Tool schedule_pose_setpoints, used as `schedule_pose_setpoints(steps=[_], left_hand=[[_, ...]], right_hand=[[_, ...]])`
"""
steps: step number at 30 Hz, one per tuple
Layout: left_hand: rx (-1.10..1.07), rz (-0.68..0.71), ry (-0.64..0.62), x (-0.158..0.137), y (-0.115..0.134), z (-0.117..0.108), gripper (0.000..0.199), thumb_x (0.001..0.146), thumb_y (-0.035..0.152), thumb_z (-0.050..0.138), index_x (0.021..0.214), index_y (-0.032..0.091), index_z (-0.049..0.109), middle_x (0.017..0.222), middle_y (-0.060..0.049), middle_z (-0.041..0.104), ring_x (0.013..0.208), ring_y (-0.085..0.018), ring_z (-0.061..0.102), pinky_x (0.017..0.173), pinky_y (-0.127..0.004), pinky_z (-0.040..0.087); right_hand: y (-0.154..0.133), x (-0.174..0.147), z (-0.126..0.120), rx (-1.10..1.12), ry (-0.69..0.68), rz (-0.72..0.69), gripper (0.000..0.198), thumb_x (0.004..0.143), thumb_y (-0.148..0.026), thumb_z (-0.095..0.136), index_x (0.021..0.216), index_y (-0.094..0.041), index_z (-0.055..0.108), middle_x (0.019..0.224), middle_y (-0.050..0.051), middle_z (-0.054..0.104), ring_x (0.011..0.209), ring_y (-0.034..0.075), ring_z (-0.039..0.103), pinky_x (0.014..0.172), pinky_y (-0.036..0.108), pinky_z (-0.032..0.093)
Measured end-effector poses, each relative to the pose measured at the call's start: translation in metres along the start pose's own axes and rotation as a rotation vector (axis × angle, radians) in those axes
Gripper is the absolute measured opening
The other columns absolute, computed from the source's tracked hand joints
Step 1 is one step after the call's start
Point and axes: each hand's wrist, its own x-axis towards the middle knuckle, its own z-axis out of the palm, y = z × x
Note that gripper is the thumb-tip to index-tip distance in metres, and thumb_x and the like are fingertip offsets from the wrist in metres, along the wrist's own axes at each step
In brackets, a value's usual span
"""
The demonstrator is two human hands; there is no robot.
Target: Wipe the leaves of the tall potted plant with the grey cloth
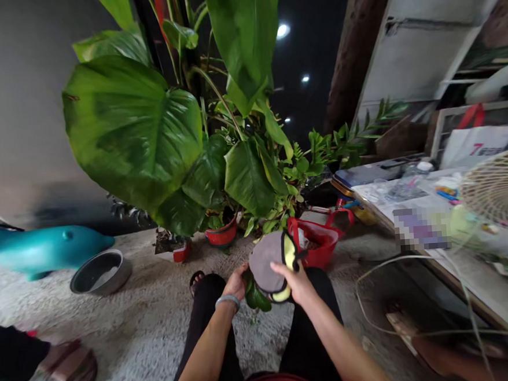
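My right hand (296,281) is closed round a grey cloth (266,262) with a pale yellow underside and black edging, its thumb lying on the grey face. Just to the left, my left hand (235,283), with a band on its wrist, grips the edge of a dark green leaf (257,297). Some of its fingertips are hidden behind the cloth and the leaf. The cloth covers the leaf's upper part. Both hands are close together in front of my knees, low over the concrete floor.
A large leafy plant (132,129) rises ahead from a red pot (222,233). Beside the cloth stands a red bag (321,241). At left are a grey basin (101,274) and a teal toy animal (53,246). A cluttered table (381,205) borders the right; other people's feet are at both sides.
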Motion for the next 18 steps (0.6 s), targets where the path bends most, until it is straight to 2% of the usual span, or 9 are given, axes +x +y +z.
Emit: schedule_pose_setpoints(steps=[2, 4, 5, 7, 9, 11, 14, 16, 18], left_hand=[[0.042, 0.001, -0.012, 0.003, -0.002, -0.004, 0.01, 0.074, 0.016, 0.071, 0.084, 0.016, 0.07, 0.083, -0.008, 0.077, 0.085, -0.024, 0.074, 0.075, -0.031, 0.056], [0.076, -0.022, -0.047, 0.005, -0.003, -0.006, 0.012, 0.075, 0.018, 0.072, 0.087, 0.015, 0.07, 0.082, -0.007, 0.077, 0.074, -0.021, 0.071, 0.064, -0.029, 0.053], [0.086, -0.032, -0.063, 0.005, -0.004, -0.006, 0.015, 0.077, 0.02, 0.072, 0.09, 0.015, 0.071, 0.084, -0.008, 0.077, 0.071, -0.021, 0.07, 0.059, -0.028, 0.051], [0.091, -0.04, -0.089, 0.004, -0.004, -0.007, 0.022, 0.081, 0.024, 0.073, 0.1, 0.014, 0.071, 0.092, -0.011, 0.079, 0.072, -0.021, 0.071, 0.056, -0.028, 0.05], [0.078, -0.051, -0.098, 0.003, -0.003, -0.007, 0.03, 0.085, 0.026, 0.071, 0.112, 0.012, 0.071, 0.101, -0.014, 0.079, 0.08, -0.023, 0.074, 0.058, -0.028, 0.051], [0.054, -0.078, -0.091, 0.002, -0.003, -0.007, 0.036, 0.089, 0.028, 0.067, 0.121, 0.012, 0.069, 0.107, -0.016, 0.079, 0.087, -0.025, 0.075, 0.061, -0.029, 0.052], [0.021, -0.105, -0.048, 0.002, -0.002, -0.007, 0.036, 0.093, 0.026, 0.059, 0.125, 0.013, 0.067, 0.108, -0.016, 0.079, 0.093, -0.025, 0.075, 0.07, -0.031, 0.056], [0.018, -0.097, 0.014, 0.003, -0.001, -0.008, 0.031, 0.093, 0.023, 0.056, 0.119, 0.013, 0.068, 0.104, -0.015, 0.079, 0.092, -0.025, 0.076, 0.074, -0.032, 0.057], [0.029, -0.077, 0.065, 0.004, 0.0, -0.01, 0.025, 0.09, 0.02, 0.057, 0.111, 0.013, 0.069, 0.096, -0.013, 0.079, 0.087, -0.024, 0.075, 0.073, -0.032, 0.057]], right_hand=[[0.007, -0.022, -0.021, -0.086, -0.146, 0.03, 0.048, 0.044, -0.034, 0.098, 0.083, -0.019, 0.074, 0.086, 0.006, 0.079, 0.087, 0.031, 0.075, 0.09, 0.048, 0.061], [-0.005, -0.027, -0.044, -0.144, -0.172, 0.026, 0.046, 0.048, -0.04, 0.097, 0.082, -0.019, 0.074, 0.084, 0.005, 0.079, 0.082, 0.03, 0.075, 0.086, 0.045, 0.061], [-0.016, -0.022, -0.053, -0.135, -0.1, 0.004, 0.047, 0.049, -0.042, 0.097, 0.083, -0.019, 0.074, 0.084, 0.005, 0.078, 0.082, 0.029, 0.074, 0.084, 0.044, 0.062], [-0.045, -0.001, -0.06, -0.029, 0.158, -0.085, 0.052, 0.048, -0.041, 0.097, 0.09, -0.021, 0.073, 0.091, 0.004, 0.079, 0.089, 0.028, 0.074, 0.084, 0.042, 0.062], [-0.068, 0.029, -0.052, 0.127, 0.412, -0.212, 0.06, 0.048, -0.04, 0.094, 0.1, -0.024, 0.069, 0.105, 0.002, 0.078, 0.103, 0.026, 0.072, 0.088, 0.042, 0.062], [-0.077, 0.055, -0.032, 0.198, 0.5, -0.276, 0.067, 0.051, -0.043, 0.09, 0.11, -0.025, 0.063, 0.115, 0.003, 0.075, 0.114, 0.025, 0.068, 0.094, 0.044, 0.061], [-0.059, 0.065, -0.002, 0.135, 0.356, -0.218, 0.066, 0.047, -0.041, 0.09, 0.106, -0.022, 0.064, 0.107, 0.006, 0.076, 0.109, 0.029, 0.07, 0.096, 0.048, 0.06], [-0.034, 0.048, 0.008, 0.081, 0.207, -0.137, 0.059, 0.042, -0.034, 0.093, 0.093, -0.021, 0.068, 0.091, 0.006, 0.077, 0.097, 0.031, 0.073, 0.09, 0.049, 0.061], [-0.011, 0.02, 0.003, 0.029, 0.088, -0.063, 0.049, 0.042, -0.03, 0.093, 0.085, -0.021, 0.071, 0.08, 0.005, 0.077, 0.088, 0.032, 0.075, 0.084, 0.049, 0.063]])
